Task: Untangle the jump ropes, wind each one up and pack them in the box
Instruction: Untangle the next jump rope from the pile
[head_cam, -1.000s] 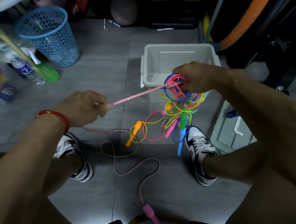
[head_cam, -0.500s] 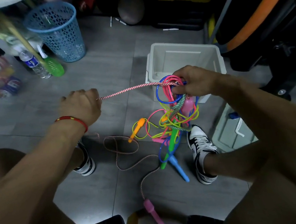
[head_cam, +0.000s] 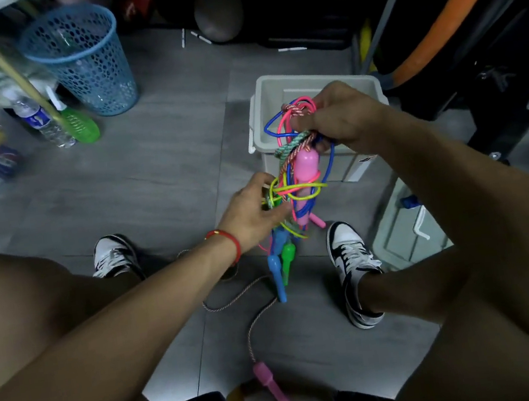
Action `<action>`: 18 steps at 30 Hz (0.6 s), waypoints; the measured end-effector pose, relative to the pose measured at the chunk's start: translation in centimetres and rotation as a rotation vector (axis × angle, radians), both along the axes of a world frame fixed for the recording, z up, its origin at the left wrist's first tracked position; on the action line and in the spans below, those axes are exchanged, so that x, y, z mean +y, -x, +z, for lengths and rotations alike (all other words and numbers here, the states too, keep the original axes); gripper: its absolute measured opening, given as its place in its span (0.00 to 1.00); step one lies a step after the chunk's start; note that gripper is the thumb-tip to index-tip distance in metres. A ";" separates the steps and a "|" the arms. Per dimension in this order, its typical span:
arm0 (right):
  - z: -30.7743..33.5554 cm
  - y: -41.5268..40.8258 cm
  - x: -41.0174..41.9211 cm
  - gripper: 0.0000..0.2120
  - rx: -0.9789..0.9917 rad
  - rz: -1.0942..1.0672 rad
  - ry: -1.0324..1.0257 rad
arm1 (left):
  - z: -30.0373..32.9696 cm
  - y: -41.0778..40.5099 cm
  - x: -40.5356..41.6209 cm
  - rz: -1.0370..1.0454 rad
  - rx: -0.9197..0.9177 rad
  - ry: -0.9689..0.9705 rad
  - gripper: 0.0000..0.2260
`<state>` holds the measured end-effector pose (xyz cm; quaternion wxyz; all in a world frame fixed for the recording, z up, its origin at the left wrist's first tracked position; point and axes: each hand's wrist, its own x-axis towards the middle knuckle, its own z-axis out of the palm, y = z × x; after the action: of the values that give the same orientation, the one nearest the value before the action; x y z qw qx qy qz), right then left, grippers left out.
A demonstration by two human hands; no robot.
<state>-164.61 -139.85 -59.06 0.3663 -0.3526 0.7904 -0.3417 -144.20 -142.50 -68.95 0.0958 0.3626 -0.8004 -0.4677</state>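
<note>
floor (head_cam: 159, 180): grey tiles | box (head_cam: 318, 82): open, behind hands | jump ropes (head_cam: 300, 175): tangled bundle hanging before box | right hand (head_cam: 343, 116): grip clenched on bundle top | left hand (head_cam: 251, 212): grip pinching yellow loops | pink handle (head_cam: 276, 390): lying on floor, braided rope attached

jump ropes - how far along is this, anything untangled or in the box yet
Early on. Done: nothing wound, and the box shows no rope inside. One braided rope trails loose on the floor to its pink handle, partly freed. In hand: the right hand holds up the tangle while the left hand picks at its yellow loops. Left: separating, winding and packing every rope.
</note>
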 end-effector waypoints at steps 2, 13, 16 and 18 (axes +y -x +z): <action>-0.2 0.7 0.1 0.15 -0.023 -0.039 0.013 | -0.4 0.9 -1.0 0.054 0.035 -0.031 0.14; 0.4 4.0 1.4 0.25 0.542 -0.101 -0.048 | 1.7 4.3 -2.9 0.196 0.219 -0.310 0.13; 0.6 4.4 1.9 0.27 0.675 -0.138 -0.068 | 2.9 4.5 -2.6 0.221 0.265 -0.456 0.12; 0.8 4.4 2.3 0.28 0.704 -0.175 -0.080 | 3.4 4.5 -2.6 0.201 0.268 -0.528 0.11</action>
<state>-169.04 -137.50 -58.22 0.0548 -0.3652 0.9079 -0.1984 -148.73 -145.10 -65.60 0.1487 0.3877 -0.5916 -0.6911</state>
